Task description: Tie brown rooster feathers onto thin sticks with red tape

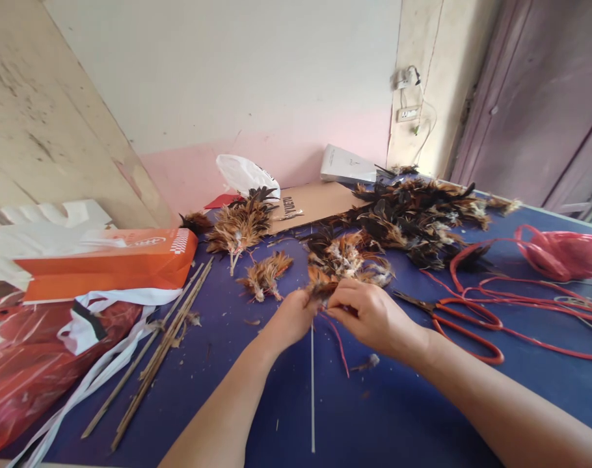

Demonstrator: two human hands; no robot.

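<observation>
Over the middle of the blue table, my left hand (293, 318) is closed around a small bunch of brown feathers (320, 289). Close on its right, my right hand (371, 315) has curled fingers pinched at the bunch; what lies between them is hidden. A pink string (339, 344) trails down from between both hands. Below my left hand a thin pale stick (313, 396) points towards me; whether it is held or lies on the table I cannot tell. Just beyond my hands sits a pile of loose brown feathers (349, 257).
Orange-handled scissors (466, 318) and a pink string roll (566, 253) lie to the right. Dark feathers (413, 214) heap up behind, near flat cardboard (315, 198). Leftward are tied feather bunches (240, 227), thin sticks (162, 354), an orange bag (105, 270) and red plastic (42, 364).
</observation>
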